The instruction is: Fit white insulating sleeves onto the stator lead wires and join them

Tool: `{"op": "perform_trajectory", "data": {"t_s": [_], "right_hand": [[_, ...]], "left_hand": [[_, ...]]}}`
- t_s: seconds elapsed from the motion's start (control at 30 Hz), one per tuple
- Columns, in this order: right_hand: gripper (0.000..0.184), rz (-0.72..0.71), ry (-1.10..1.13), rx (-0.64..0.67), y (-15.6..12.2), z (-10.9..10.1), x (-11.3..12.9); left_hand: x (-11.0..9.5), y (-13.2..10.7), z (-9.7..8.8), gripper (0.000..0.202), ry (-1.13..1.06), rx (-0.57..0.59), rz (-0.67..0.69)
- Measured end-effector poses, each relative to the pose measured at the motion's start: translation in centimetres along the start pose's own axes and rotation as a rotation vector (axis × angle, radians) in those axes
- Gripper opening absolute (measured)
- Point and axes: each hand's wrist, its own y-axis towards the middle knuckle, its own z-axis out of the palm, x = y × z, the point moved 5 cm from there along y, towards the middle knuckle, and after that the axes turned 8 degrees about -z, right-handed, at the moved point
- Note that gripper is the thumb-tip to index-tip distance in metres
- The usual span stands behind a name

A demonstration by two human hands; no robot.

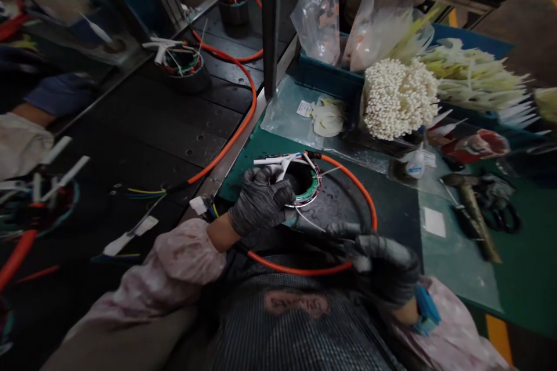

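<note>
Green-edged ring (pixel 310 193) bearing white sleeves sits near the table's (pixel 528 278) left edge, gripped by the curled left hand (pixel 263 200). Right hand (pixel 387 269) half-curled, hold unclear; bottle (pixel 415 163) label blurred.

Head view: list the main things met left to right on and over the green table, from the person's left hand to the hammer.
Left hand → wound ring → right hand → white card → hammer.

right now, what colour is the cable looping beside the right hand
Orange; the cable shows best in the head view.
</note>
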Motion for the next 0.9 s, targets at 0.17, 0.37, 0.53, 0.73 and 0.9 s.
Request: {"op": "perform_trajectory", "data": {"t_s": [0.17, 0.37, 0.53, 0.73, 0.9], "right_hand": [[0.029, 0.025, 0.030, 0.216, 1.5, 3.2, -1.1], [0.033, -0.255, -0.463, -0.013, 6.2, 3.9, -2.1], [0.023, -0.271, -0.387, 0.024, 8.3, 4.5, -1.6], [0.027, -0.044, 0.174, 0.077, 9.1, 3.9, -1.5], [0.006, -0.053, 0.003, 0.007, 8.9, 3.2, -1.0]], "left_hand": [[0.1, 0.0, -0.8, 0.023, -0.013, -0.052, 0.038], [1.1, 0.2, -1.2, 0.023, -0.187, -0.032, 0.081], [1.4, 0.6, -1.1, 0.024, -0.201, -0.004, 0.077], [1.1, 0.7, -1.2, 0.030, -0.187, 0.002, 0.049], [0.9, 0.7, -1.2, 0.024, -0.176, -0.042, 0.086]]}}
